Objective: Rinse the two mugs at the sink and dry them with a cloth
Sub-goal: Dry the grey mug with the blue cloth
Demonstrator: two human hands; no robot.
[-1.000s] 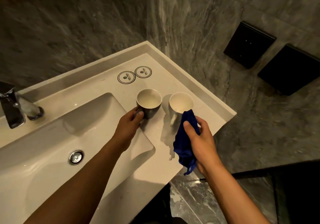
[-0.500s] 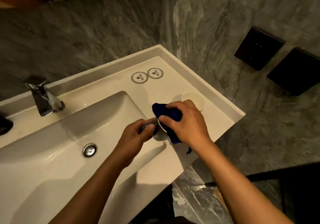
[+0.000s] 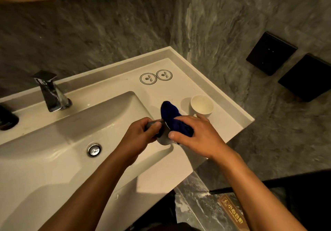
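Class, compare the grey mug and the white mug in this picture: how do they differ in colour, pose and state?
The grey mug is dark outside; the white mug is pale all over. The grey mug is gripped by the left hand while the right hand holds a blue cloth to it; the white mug stands upright, untouched, on the counter. Both are small cups.

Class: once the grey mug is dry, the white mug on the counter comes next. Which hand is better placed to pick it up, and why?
The right hand: it lies nearest the white mug, though it holds the blue cloth. The left hand grips the grey mug, farther away.
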